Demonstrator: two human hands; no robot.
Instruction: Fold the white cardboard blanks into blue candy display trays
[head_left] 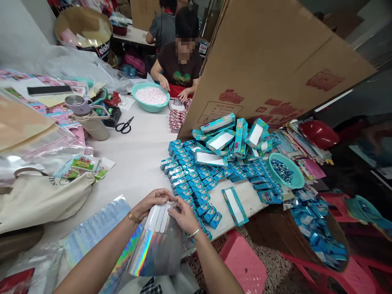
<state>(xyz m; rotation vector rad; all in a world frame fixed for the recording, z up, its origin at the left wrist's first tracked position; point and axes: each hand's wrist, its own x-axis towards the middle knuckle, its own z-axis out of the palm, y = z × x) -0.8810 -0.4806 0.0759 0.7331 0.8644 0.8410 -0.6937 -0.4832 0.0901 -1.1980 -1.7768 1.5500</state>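
Note:
A silver holographic sheet (162, 249) with several white strips at its top hangs between my hands, close to my body. My left hand (154, 203) pinches its upper left edge. The fingers of my right hand (184, 215) are closed at the upper right edge, thumb on the front. Both sets of fingertips almost meet at the top, so the exact grip there is partly hidden. Just beyond my hands stand rows of small blue boxes (191, 175). Another holographic sheet (98, 232) lies on the table to the left, under my left forearm.
Blue display trays (222, 141) are heaped before a big cardboard sheet (263, 65). One blue tray (235, 206) lies at the table's edge. Scissors (124, 125), a tumbler (92, 122) and a canvas bag (45, 200) are left. Across, a person (180, 61) works beside a basin (150, 107).

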